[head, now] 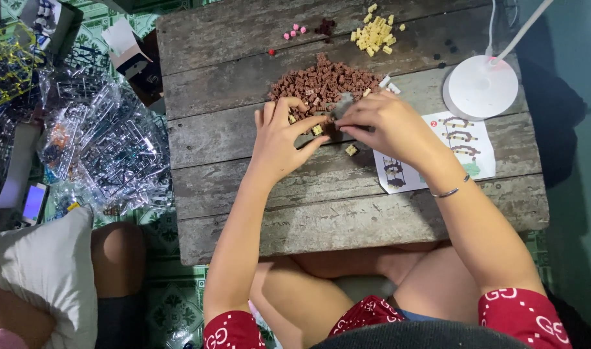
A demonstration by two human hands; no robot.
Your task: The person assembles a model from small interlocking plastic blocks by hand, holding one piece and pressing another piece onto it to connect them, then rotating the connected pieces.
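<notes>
1. Closely paired, our left hand (284, 139) and right hand (380, 123) meet at the near edge of the brown brick pile (322, 84).
2. We pinch a tiny yellow brick (316, 130) in the left hand's curled fingers.
3. Our right hand's fingers are closed on a small grey piece (342, 106).
4. Rough, weathered planks form the tabletop (256, 200); a smooth white lamp base (481, 87) sits nearby.

table (256, 213): weathered wood planks, rough, matt, cracked grain; brown bricks (321, 84) and yellow bricks (375, 33): small moulded plastic, slight sheen; instruction sheet (476, 145): printed paper, matt; lamp base (481, 87): smooth white plastic; bracelet (449, 192): thin shiny metal; bags (108, 148): clear glossy plastic
</notes>
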